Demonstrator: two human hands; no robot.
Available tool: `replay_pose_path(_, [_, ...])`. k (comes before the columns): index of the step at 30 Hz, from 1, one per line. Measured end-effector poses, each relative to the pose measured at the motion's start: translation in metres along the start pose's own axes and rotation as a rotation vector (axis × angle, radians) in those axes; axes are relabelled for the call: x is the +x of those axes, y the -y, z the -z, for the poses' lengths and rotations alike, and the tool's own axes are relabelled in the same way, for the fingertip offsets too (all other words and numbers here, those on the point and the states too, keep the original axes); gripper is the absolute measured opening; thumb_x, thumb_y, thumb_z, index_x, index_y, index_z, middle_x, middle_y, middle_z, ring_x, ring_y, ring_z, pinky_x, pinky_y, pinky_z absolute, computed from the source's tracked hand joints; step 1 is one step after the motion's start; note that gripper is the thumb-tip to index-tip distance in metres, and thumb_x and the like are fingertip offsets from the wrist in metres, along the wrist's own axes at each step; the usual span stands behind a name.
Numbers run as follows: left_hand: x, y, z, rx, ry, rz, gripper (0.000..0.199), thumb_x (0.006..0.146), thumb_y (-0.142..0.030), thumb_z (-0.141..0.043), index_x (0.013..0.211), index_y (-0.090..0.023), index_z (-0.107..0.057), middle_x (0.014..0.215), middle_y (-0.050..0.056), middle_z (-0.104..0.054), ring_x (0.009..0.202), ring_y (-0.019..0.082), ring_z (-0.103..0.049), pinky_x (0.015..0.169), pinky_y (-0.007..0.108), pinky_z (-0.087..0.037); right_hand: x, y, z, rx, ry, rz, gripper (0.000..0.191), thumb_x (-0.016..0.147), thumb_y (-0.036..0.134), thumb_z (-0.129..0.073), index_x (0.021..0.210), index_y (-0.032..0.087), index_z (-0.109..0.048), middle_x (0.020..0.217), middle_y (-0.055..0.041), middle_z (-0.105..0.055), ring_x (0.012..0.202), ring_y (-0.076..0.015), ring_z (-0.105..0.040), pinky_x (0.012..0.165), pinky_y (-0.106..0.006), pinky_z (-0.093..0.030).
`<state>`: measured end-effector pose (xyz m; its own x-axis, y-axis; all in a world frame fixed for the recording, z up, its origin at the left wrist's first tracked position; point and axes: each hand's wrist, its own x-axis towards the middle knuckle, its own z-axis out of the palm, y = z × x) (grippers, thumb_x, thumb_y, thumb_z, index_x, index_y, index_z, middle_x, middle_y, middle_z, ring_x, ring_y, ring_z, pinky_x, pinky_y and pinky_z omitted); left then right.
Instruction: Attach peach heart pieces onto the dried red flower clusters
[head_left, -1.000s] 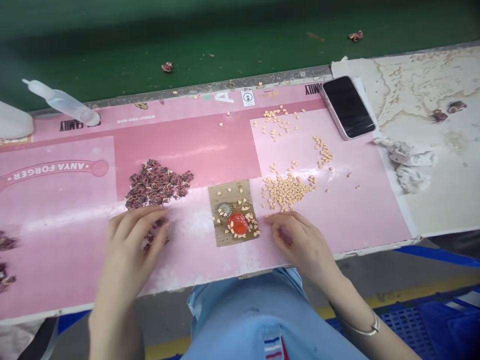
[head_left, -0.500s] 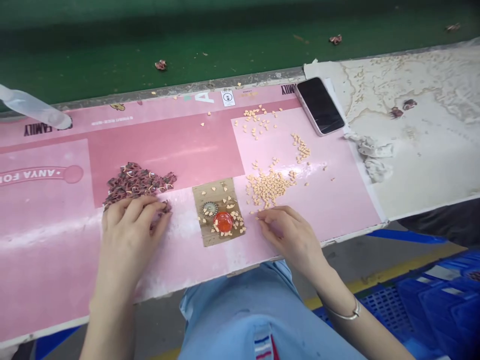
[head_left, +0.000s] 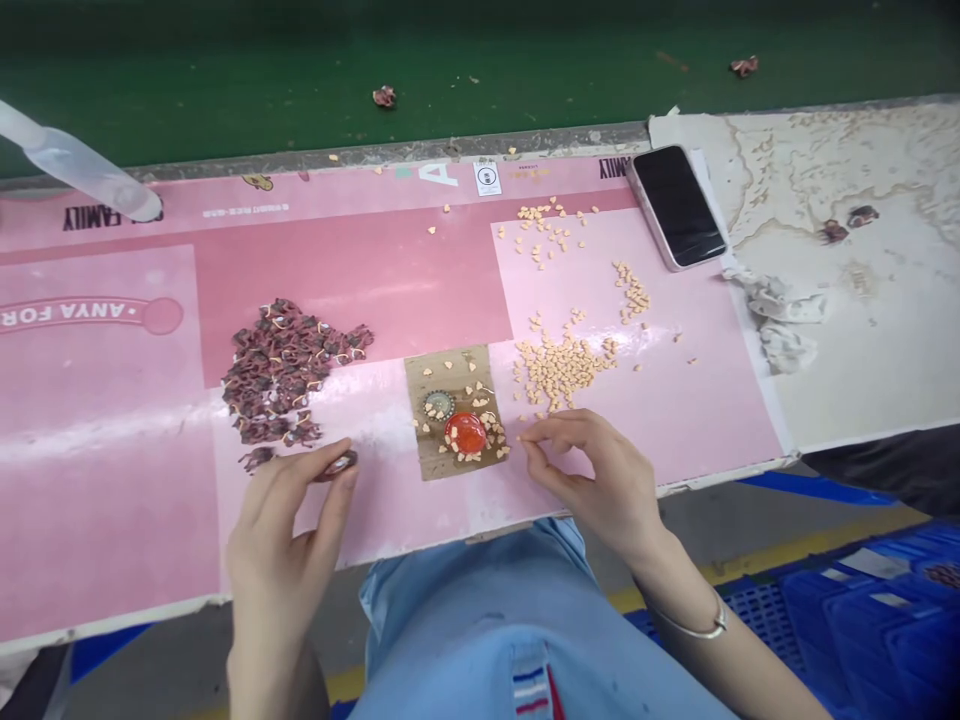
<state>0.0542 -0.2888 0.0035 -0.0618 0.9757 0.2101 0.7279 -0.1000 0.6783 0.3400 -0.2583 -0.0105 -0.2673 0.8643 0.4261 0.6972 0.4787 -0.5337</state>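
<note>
Left hand: I have my left hand (head_left: pixel 346 462) with its thumb and pointing finger clamped on a small, dark brown, shiny piece (head_left: pixel 343 462).
Where the dark piece is: between those fingertips, near the front of the pink plastic-covered surface (head_left: pixel 150 500), just to the right of the pile of dark red, crinkly pieces (head_left: pixel 281 365).
Which way it points: its long side goes mostly left to right, with the right end a little farther from me. That end faces the flat brown board (head_left: pixel 420 465).
How it looks: dark and shiny on top, with a light glint. My fingers hide part of it, so I can't tell its whole shape.
Right hand: my right hand (head_left: pixel 523 442) has its thumb and pointing finger almost together. A tiny pale speck shows at the tips, too small for me to tell if I'm pinching it.
Yellow bits: the heap of small, pale yellow bits (head_left: pixel 559 372) lies just past my right hand.
Brown board: it sits between my hands, with a round red cap (head_left: pixel 466 434), a grey bottle cap with a bumpy edge (head_left: pixel 439 404) and some yellow bits on it.
Phone: a black-screened phone with a pale edge (head_left: pixel 679 208) lies at the far right of the pink part.
</note>
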Motion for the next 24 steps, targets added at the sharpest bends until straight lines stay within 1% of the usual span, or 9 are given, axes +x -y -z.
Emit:
replay_pose_path(2, [-0.001,-0.002,-0.004,-0.08,0.024,-0.002,0.018,0.1,-0.021,-0.067,0.114,-0.029,-0.074,0.101,-0.001,-0.076,0.095,0.015,-0.069,0.085,0.027,-0.052,0.007,0.011,-0.004,0.067,-0.043,0.009,0.027,0.095,0.005,-0.066,0.105,0.028,-0.056,0.075,0.0032,-0.073,0.079,-0.0187,-0.076,0.07,-0.029,-0.064])
replay_pose_path(5, [-0.003,-0.007,-0.008,-0.17,0.043,0.003,0.021,0.099,-0.019,-0.069,0.115,-0.031,-0.076,0.103,-0.001,-0.075,0.096,0.014,-0.069,0.086,0.025,-0.054,0.017,0.02,-0.011,0.103,-0.055,0.103,0.032,0.093,0.0,-0.066,0.099,0.028,-0.053,0.08,0.0023,-0.077,0.077,-0.0172,-0.075,0.069,-0.028,-0.065])
replay_pose_path(7, [-0.005,-0.009,-0.009,-0.183,0.034,-0.004,0.022,0.097,-0.019,-0.071,0.113,-0.033,-0.079,0.103,-0.001,-0.074,0.098,0.014,-0.07,0.088,0.024,-0.055,0.02,0.021,-0.013,0.083,-0.051,0.172,0.034,0.093,-0.002,-0.066,0.096,0.028,-0.051,0.085,0.0006,-0.079,0.077,-0.0168,-0.074,0.068,-0.029,-0.065])
replay_pose_path(9, [-0.007,-0.01,-0.01,-0.21,0.034,-0.007,0.025,0.096,-0.017,-0.073,0.113,-0.035,-0.08,0.107,-0.001,-0.076,0.101,0.015,-0.071,0.091,0.025,-0.057,0.021,0.02,-0.014,0.05,-0.026,0.209,0.032,0.095,-0.001,-0.065,0.095,0.028,-0.051,0.086,-0.0004,-0.079,0.077,-0.0169,-0.073,0.068,-0.029,-0.065])
replay_pose_path(11, [-0.009,-0.01,-0.01,-0.276,0.037,0.01,0.03,0.095,-0.016,-0.074,0.116,-0.037,-0.081,0.11,-0.001,-0.079,0.101,0.016,-0.073,0.09,0.027,-0.06,0.02,0.018,-0.013,0.032,0.001,0.216,0.031,0.097,0.0,-0.064,0.094,0.028,-0.051,0.086,-0.0002,-0.079,0.077,-0.0168,-0.074,0.069,-0.03,-0.065])
replay_pose_path(13, [-0.01,-0.01,-0.01,-0.346,0.037,0.04,0.033,0.095,-0.016,-0.074,0.118,-0.039,-0.081,0.108,-0.002,-0.08,0.096,0.016,-0.075,0.085,0.026,-0.061,0.019,0.018,-0.012,0.03,0.017,0.209,0.031,0.097,0.0,-0.064,0.094,0.028,-0.051,0.087,0.0,-0.079,0.078,-0.0168,-0.074,0.07,-0.031,-0.066])
replay_pose_path(16, [-0.012,-0.012,-0.013,-0.402,0.027,0.117,0.03,0.094,-0.018,-0.077,0.115,-0.038,-0.082,0.098,-0.002,-0.081,0.087,0.015,-0.075,0.08,0.025,-0.061,0.019,0.018,-0.012,0.027,0.026,0.212,0.032,0.096,-0.001,-0.064,0.095,0.028,-0.051,0.086,-0.0003,-0.079,0.078,-0.0172,-0.074,0.072,-0.031,-0.066])
replay_pose_path(21, [-0.015,-0.023,-0.023,-0.556,-0.017,0.314,0.01,0.091,-0.029,-0.08,0.101,-0.027,-0.081,0.09,0.002,-0.08,0.082,0.017,-0.077,0.078,0.026,-0.065,0.022,0.02,-0.011,0.032,0.031,0.21,0.033,0.093,-0.002,-0.064,0.095,0.029,-0.052,0.085,0.0006,-0.079,0.077,-0.0178,-0.074,0.072,-0.031,-0.066])
replay_pose_path(24, [-0.013,-0.032,-0.027,-0.702,0.005,0.418,0.015,0.089,-0.037,-0.083,0.095,-0.024,-0.077,0.086,0.003,-0.077,0.08,0.017,-0.076,0.076,0.024,-0.065,0.028,0.027,-0.006,0.08,-0.004,0.15,0.035,0.091,-0.001,-0.067,0.093,0.03,-0.051,0.083,0.002,-0.08,0.076,-0.0176,-0.075,0.068,-0.03,-0.065])
